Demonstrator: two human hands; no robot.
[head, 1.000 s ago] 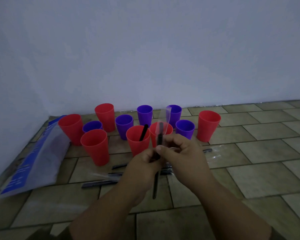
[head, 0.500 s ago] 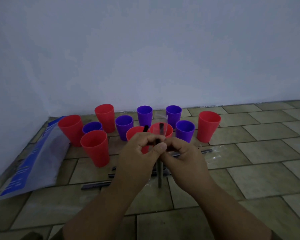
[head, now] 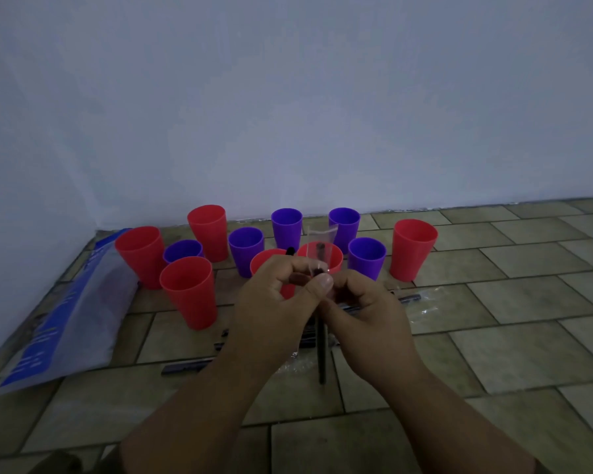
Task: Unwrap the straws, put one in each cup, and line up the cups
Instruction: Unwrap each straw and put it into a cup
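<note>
Both hands meet in front of the cups. My left hand pinches the clear wrapper near its top. My right hand grips a black straw that hangs down below my fingers. The wrapper's open end stands up above my thumbs. Several red and purple cups stand on the tiled floor behind: a red cup front left, a red cup far right, a purple cup beside it. One red cup behind my left hand holds a black straw.
A blue and clear plastic bag lies on the floor at the left by the wall. Several wrapped black straws lie on the tiles under my hands. An empty clear wrapper lies to the right. A white wall rises behind the cups.
My hands have risen and closed together. The straw has slid up inside the wrapper, with less of it hanging below my fingers than a second ago.
</note>
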